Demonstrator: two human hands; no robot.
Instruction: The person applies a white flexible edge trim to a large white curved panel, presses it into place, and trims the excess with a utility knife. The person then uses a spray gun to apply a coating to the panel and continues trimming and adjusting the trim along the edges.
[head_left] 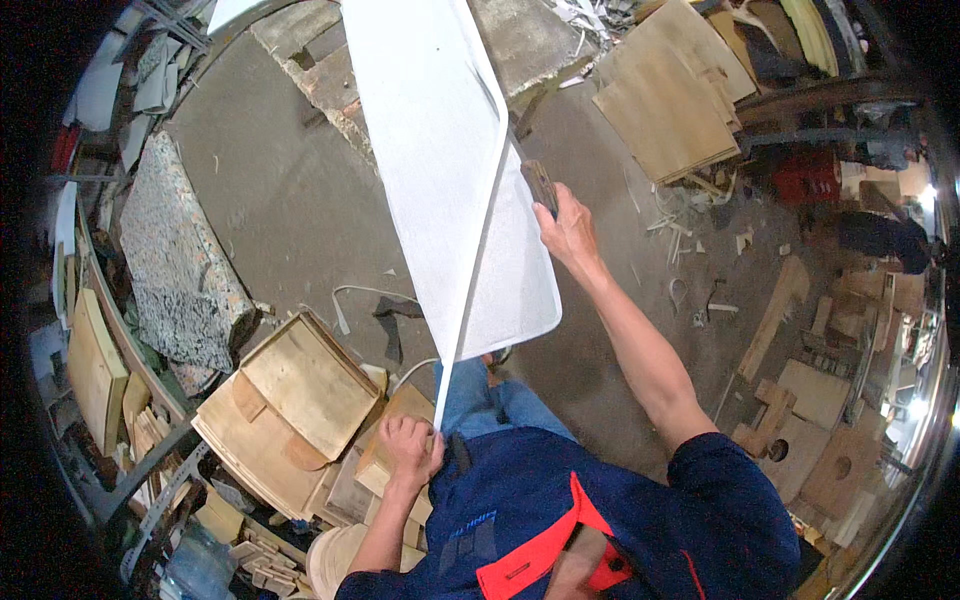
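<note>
A long white foam-like sheet (430, 130) with a rounded near corner runs from the top of the view toward my body. Lying across it is a narrow white strip (480, 235), which starts near the sheet's right edge and reaches down to my waist. The strip's near end is pinched in my left hand (408, 452), with the fingers curled. At the sheet's right edge, my right hand (572, 232) grips a dark brown block-like tool (540, 185). The tool's working side is hidden against the edge.
Cardboard-like tan boards (300, 400) lie at lower left, beside a speckled foam slab (180, 240). Stacked tan sheets (670, 95) stand at upper right. Scraps (680, 230) litter the floor. Wooden pieces (790, 420) lie at right, with a person (880, 240) farther off.
</note>
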